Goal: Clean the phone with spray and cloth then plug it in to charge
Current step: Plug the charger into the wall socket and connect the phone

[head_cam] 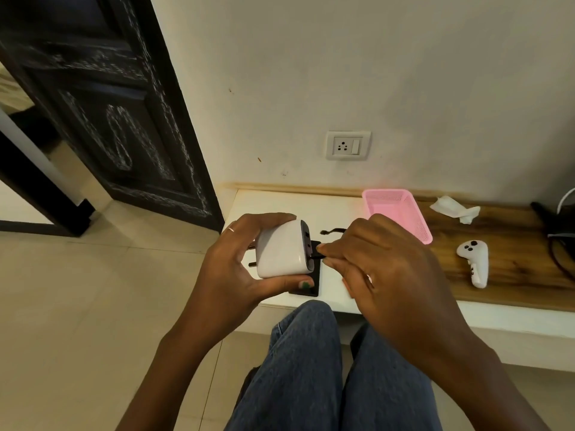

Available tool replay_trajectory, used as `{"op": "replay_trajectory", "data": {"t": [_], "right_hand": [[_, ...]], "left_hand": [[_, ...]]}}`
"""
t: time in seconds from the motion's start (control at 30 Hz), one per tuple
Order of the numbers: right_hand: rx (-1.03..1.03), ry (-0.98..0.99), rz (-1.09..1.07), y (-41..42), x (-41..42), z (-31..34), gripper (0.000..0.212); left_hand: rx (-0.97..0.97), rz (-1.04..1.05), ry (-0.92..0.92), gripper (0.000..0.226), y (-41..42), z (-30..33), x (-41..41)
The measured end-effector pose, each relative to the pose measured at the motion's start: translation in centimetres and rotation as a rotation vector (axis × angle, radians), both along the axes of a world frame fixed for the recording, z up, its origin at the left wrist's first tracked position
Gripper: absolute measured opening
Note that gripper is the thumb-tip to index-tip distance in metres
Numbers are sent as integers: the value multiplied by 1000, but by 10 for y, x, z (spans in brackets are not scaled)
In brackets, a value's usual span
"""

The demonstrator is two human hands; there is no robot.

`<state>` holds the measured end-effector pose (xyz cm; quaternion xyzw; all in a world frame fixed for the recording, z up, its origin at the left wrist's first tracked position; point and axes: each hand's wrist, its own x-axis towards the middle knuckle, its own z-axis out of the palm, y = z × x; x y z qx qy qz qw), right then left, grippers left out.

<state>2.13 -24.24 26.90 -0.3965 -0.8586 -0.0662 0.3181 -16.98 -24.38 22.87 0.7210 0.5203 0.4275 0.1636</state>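
Observation:
My left hand (231, 259) grips a white charger adapter (281, 250), its metal pins pointing left and its port face turned right. My right hand (367, 259) pinches the black plug of a charging cable (333, 231) right at the adapter's ports; whether the plug is fully in I cannot tell. Under both hands a black phone (306, 287) lies flat on the white ledge (311, 203), mostly hidden by them. A wall socket (348, 145) with a switch sits on the wall above the ledge. A crumpled white cloth (454, 208) lies on the wooden top at the right.
An empty pink basket (399, 213) stands on the ledge behind my right hand. A white game controller (474, 262) lies on the wooden surface (513, 275). Dark cables sit at the far right edge. A dark carved door (118, 119) stands at the left. My jeans-clad knees are below.

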Motion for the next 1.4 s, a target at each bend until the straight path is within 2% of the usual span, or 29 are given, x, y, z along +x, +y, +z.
{"op": "replay_trajectory", "data": {"t": [0.2, 0.53, 0.7, 0.83, 0.93, 1.03, 1.17, 1.3, 1.4], "right_hand": [[-131, 103, 29, 2, 0, -11, 8], [-301, 228, 52, 3, 2, -24, 10], [-485, 446, 82, 5, 1, -31, 9], [-663, 651, 80, 4, -3, -33, 17], [-812, 735, 86, 7, -5, -34, 8], [-928, 763, 86, 11, -5, -35, 30], [-1079, 876, 193, 17, -4, -33, 38], [-1154, 929, 250, 22, -3, -32, 42], [-1128, 967, 240, 31, -3, -33, 45]], "left_hand": [[-16, -24, -19, 57, 2, -1, 1], [-49, -45, -13, 61, 4, -8, 3], [-69, -60, -8, 58, 8, -7, 1], [-81, -62, 14, 61, 13, -7, 0], [-69, -67, 46, 64, 16, -5, 1], [-27, -64, 114, 61, 17, -3, 4], [-59, -114, 140, 60, 18, -2, 4], [-80, -137, 67, 66, 23, 1, 1], [-114, -136, -66, 84, 30, 1, 3]]}}
